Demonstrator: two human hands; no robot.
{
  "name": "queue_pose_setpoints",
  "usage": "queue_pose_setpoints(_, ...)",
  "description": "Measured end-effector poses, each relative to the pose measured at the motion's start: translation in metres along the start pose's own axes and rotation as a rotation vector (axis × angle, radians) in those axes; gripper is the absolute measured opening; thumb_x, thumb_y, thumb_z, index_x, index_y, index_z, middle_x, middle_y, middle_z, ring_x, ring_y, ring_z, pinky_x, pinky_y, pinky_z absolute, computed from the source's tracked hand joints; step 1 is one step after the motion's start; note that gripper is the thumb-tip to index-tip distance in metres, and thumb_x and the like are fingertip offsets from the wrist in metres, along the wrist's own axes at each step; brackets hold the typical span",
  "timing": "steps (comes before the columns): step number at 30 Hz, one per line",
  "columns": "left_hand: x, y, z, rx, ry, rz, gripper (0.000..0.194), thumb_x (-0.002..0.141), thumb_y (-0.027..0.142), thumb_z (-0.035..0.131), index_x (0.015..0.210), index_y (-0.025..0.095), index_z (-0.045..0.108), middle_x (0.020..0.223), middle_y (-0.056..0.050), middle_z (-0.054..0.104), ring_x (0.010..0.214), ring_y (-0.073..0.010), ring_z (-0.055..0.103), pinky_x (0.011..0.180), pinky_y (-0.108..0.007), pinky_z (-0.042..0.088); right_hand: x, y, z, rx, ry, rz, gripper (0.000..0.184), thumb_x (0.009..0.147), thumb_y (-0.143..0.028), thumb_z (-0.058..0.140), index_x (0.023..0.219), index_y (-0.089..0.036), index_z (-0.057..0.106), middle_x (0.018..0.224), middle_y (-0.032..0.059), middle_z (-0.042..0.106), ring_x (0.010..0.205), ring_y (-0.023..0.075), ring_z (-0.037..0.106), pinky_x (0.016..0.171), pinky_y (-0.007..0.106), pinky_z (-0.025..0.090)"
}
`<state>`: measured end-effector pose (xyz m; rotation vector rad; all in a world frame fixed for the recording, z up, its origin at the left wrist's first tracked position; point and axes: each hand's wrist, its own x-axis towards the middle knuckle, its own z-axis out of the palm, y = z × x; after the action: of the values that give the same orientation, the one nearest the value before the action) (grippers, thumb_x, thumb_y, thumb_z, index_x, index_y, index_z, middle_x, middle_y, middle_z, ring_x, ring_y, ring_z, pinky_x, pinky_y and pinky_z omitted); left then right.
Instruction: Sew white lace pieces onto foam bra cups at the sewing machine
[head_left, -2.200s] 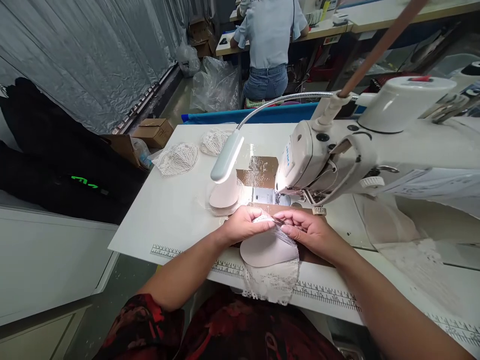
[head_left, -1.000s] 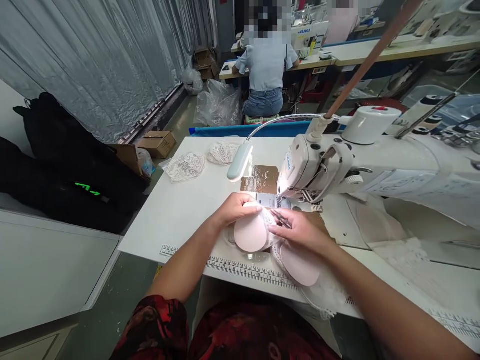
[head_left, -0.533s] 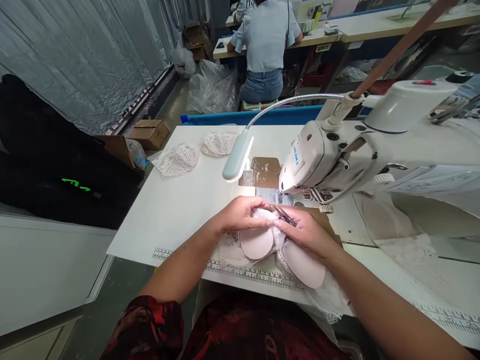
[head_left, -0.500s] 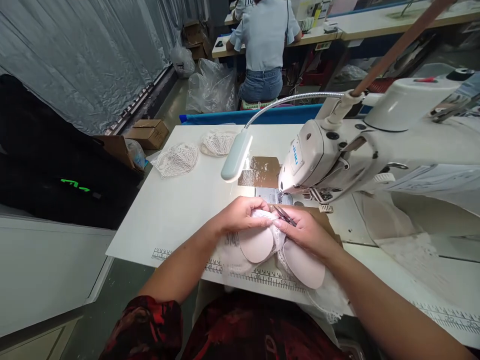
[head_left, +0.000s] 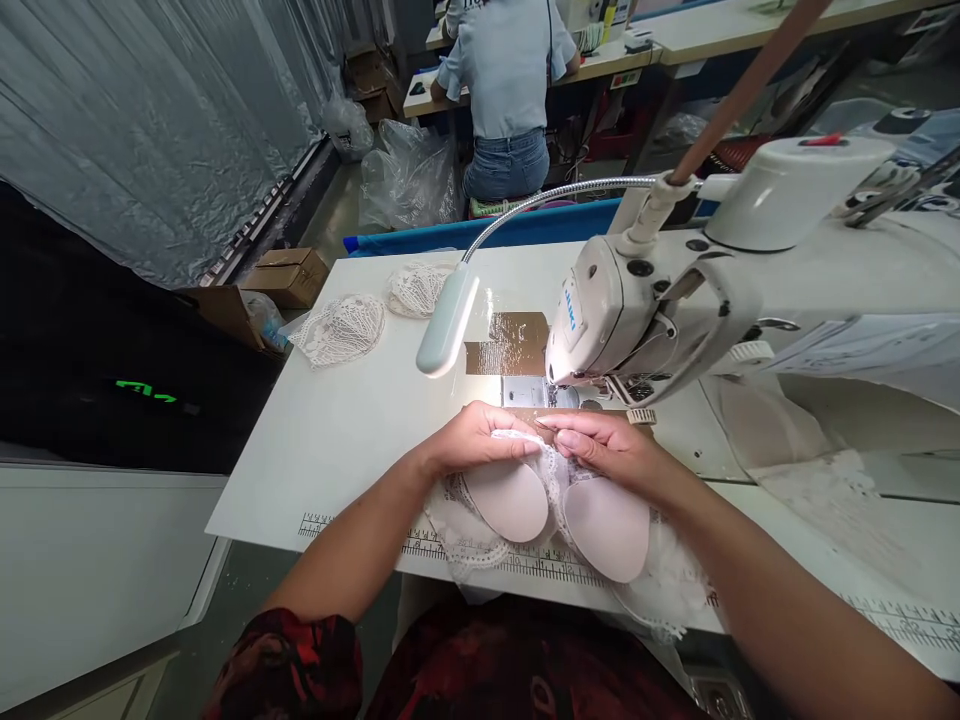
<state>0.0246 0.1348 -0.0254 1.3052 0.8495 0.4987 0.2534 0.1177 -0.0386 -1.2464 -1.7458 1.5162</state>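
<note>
A white lace bra (head_left: 606, 530) with smooth, pale pink cup linings lies at the table's front edge, in front of the sewing machine (head_left: 600, 300). My left hand (head_left: 480, 440) is closed, pinching the lace edge at the bra's middle between thumb and fingers. On the other side of that lace, my right hand (head_left: 611, 448) has its thumb and fingers closed at the bra's upper edge, fingertips pointing left. Whether thread snips are still in the right hand is hidden; only a thin dark line shows by the fingers. The needle area (head_left: 553, 392) is just beyond both hands.
Two lace cups (head_left: 341, 330) lie at the table's back left. A lamp (head_left: 448, 320) on a bent metal neck hangs over the table (head_left: 352, 430). More pale lace fabric (head_left: 814, 470) rests at the right. A co-worker (head_left: 510, 90) sits beyond a blue cloth trough (head_left: 495, 232).
The dark thread snips that showed in my right hand are out of sight. My right fingers now stretch further left over the lace. The camera view has shifted slightly.
</note>
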Motion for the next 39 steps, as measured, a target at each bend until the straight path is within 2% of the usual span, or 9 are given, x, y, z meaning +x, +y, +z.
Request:
queue_pose_setpoints(6, 0.000, -0.006, -0.001, -0.085, 0.035, -0.058, 0.030, 0.068, 0.037, 0.078, 0.085, 0.013, 0.074, 0.072, -0.003, 0.068, 0.063, -0.0109, 0.056, 0.060, -0.022, 0.042, 0.001, -0.010, 0.005, 0.095, -0.095, 0.003, 0.037, 0.080, -0.048, 0.061, 0.103, -0.019, 0.063, 0.077, 0.0027, 0.060, 0.069, 0.0145, 0.056, 0.064, 0.029, 0.046)
queue_pose_setpoints(15, 0.002, -0.006, 0.000, -0.051, 0.044, -0.069, 0.031, 0.068, 0.038, 0.078, 0.084, 0.012, 0.074, 0.074, -0.005, 0.069, 0.066, -0.0127, 0.059, 0.062, -0.023, 0.045, 0.002, -0.014, 0.009, -0.088, -0.017, -0.106, 0.023, 0.083, -0.041, 0.058, 0.092, -0.021, 0.066, 0.086, 0.0040, 0.064, 0.077, 0.0168, 0.059, 0.070, 0.032, 0.048)
queue_pose_setpoints(20, 0.002, -0.003, 0.002, -0.006, 0.044, -0.031, 0.031, 0.072, 0.040, 0.073, 0.083, 0.011, 0.072, 0.076, -0.006, 0.067, 0.070, -0.0134, 0.058, 0.062, -0.023, 0.044, 0.003, -0.014, 0.014, 0.020, 0.061, -0.017, 0.030, 0.081, -0.044, 0.060, 0.101, -0.022, 0.061, 0.091, 0.0042, 0.065, 0.083, 0.0183, 0.061, 0.073, 0.033, 0.049)
queue_pose_setpoints(23, -0.001, 0.001, -0.007, 0.111, -0.078, 0.016, 0.032, 0.075, 0.038, 0.071, 0.094, 0.012, 0.070, 0.089, -0.006, 0.067, 0.080, -0.0156, 0.059, 0.068, -0.024, 0.045, 0.004, -0.020, 0.015, 0.004, -0.015, 0.007, 0.036, 0.078, -0.044, 0.063, 0.105, -0.022, 0.059, 0.089, 0.0033, 0.065, 0.082, 0.0189, 0.061, 0.071, 0.032, 0.048)
queue_pose_setpoints(26, -0.012, 0.008, -0.024, 0.311, -0.180, -0.025, 0.034, 0.070, 0.031, 0.074, 0.098, 0.013, 0.066, 0.089, -0.004, 0.064, 0.078, -0.0145, 0.057, 0.065, -0.022, 0.043, 0.004, -0.026, 0.011, -0.206, -0.005, 0.005, 0.025, 0.082, -0.044, 0.057, 0.082, -0.020, 0.064, 0.080, 0.0021, 0.062, 0.074, 0.0174, 0.057, 0.066, 0.030, 0.044)
queue_pose_setpoints(28, -0.020, 0.011, -0.034, 0.388, -0.140, -0.060, 0.028, 0.069, 0.029, 0.072, 0.091, 0.013, 0.065, 0.079, -0.001, 0.060, 0.071, -0.0118, 0.053, 0.060, -0.020, 0.040, 0.002, -0.028, 0.007, -0.241, -0.117, 0.010, 0.030, 0.083, -0.047, 0.054, 0.073, -0.019, 0.062, 0.072, 0.0010, 0.060, 0.068, 0.0157, 0.053, 0.062, 0.029, 0.040)
queue_pose_setpoints(31, -0.027, 0.013, -0.038, 0.356, -0.071, -0.048, 0.022, 0.072, 0.029, 0.068, 0.086, 0.012, 0.064, 0.073, 0.001, 0.057, 0.066, -0.0102, 0.050, 0.058, -0.019, 0.038, 0.001, -0.028, 0.007, -0.130, -0.323, 0.027, 0.035, 0.085, -0.052, 0.051, 0.079, -0.020, 0.063, 0.071, 0.0005, 0.058, 0.065, 0.0146, 0.051, 0.059, 0.028, 0.039)
queue_pose_setpoints(35, -0.025, 0.015, -0.028, 0.289, -0.033, 0.016, 0.023, 0.074, 0.033, 0.067, 0.087, 0.013, 0.065, 0.081, -0.001, 0.060, 0.070, -0.0107, 0.052, 0.061, -0.020, 0.039, 0.003, -0.027, 0.020, -0.017, -0.111, 0.031, 0.033, 0.083, -0.051, 0.055, 0.094, -0.021, 0.061, 0.084, 0.0035, 0.059, 0.073, 0.0167, 0.052, 0.062, 0.029, 0.043)
queue_pose_setpoints(39, -0.021, 0.013, -0.018, 0.233, -0.002, 0.066, 0.026, 0.074, 0.034, 0.069, 0.089, 0.013, 0.065, 0.080, -0.001, 0.060, 0.068, -0.0092, 0.050, 0.060, -0.019, 0.037, 0.005, -0.028, 0.029, -0.022, -0.057, -0.020, 0.026, 0.083, -0.045, 0.058, 0.077, -0.020, 0.055, 0.073, -0.0003, 0.050, 0.067, 0.0139, 0.044, 0.058, 0.027, 0.039)
